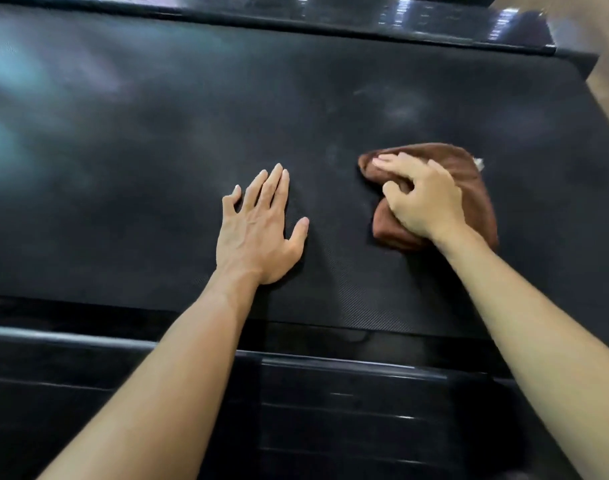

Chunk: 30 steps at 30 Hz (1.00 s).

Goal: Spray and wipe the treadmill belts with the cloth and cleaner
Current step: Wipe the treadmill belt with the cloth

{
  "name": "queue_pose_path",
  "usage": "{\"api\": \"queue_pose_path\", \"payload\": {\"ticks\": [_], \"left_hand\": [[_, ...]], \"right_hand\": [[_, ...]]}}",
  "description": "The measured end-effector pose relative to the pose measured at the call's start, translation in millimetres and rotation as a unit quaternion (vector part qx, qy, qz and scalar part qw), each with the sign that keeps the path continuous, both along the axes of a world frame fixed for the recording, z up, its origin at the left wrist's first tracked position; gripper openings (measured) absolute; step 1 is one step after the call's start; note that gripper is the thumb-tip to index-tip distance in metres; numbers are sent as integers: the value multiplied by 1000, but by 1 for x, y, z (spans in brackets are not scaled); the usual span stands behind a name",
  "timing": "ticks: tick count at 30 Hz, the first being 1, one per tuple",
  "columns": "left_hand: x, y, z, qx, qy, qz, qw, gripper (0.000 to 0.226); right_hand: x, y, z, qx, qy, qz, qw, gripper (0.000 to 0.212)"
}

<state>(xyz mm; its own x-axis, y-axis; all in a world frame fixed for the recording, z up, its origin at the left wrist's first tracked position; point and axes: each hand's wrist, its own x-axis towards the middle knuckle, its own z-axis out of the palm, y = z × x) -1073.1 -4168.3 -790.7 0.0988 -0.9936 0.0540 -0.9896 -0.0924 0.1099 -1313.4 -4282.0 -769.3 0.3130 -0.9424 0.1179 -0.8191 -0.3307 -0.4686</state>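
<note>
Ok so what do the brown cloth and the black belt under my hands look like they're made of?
The brown cloth looks like soft microfibre or terry: matte, fuzzy, bunched in limp folds under the right hand. The treadmill belt looks like matte black rubber or PVC with a fine woven-looking texture, showing by the left hand. Which exactly, I can't tell.

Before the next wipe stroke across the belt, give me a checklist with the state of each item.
1. Cloth under the right hand: ok, the brown cloth lies bunched on the belt with the hand on top.
2. Hold on the cloth: ok, the fingers reach over it and the thumb curls into a fold.
3. Left hand clear of the cloth: ok, it rests flat on the belt, apart from the cloth.
4. Belt free ahead of the cloth: ok, nothing else lies on it.
5. Belt wet with cleaner: cannot tell, only hazy patches show.
6. Cleaner bottle within reach: cannot tell, none in view.
</note>
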Motion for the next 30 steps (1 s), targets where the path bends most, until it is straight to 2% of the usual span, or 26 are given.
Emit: {"api": "queue_pose_path", "payload": {"ticks": [2,4,7,9,10,11,13,16,18,20,22,24,27,30], "left_hand": [[-1,1,1,5,5,0,1000,82],[-1,1,1,3,0,-1,1000,81],[-1,1,1,11,2,0,1000,80],[-1,0,1,7,5,2,1000,82],[0,0,1,8,8,1,1000,83],[-1,1,0,6,6,1,1000,84],[-1,1,0,2,6,2,1000,83],[-1,0,0,6,3,4,1000,83],[-1,0,1,9,2,-1,1000,84],[0,1,1,10,3,0,1000,84],[-1,0,2,7,5,3,1000,84],[-1,1,2,7,5,6,1000,84],[-1,1,2,5,8,6,1000,84],[-1,1,3,5,9,5,1000,84]], "right_hand": [[19,-44,2,4,40,-76,996,47],[50,-72,2,14,72,-65,995,51],[81,-45,2,24,73,91,993,53],[67,3,2,36,3,203,979,50],[51,22,2,51,-37,228,972,46],[33,32,2,53,-64,218,972,42],[11,16,6,44,-91,116,988,38],[20,-47,12,-4,-39,-56,998,36],[48,-72,10,7,11,-47,999,40],[71,-67,5,27,16,41,999,42],[67,-28,4,30,-16,131,991,41],[35,13,1,36,-67,166,983,39],[-6,8,1,36,-98,56,993,37],[7,-49,1,-5,-49,-53,997,34]]}}
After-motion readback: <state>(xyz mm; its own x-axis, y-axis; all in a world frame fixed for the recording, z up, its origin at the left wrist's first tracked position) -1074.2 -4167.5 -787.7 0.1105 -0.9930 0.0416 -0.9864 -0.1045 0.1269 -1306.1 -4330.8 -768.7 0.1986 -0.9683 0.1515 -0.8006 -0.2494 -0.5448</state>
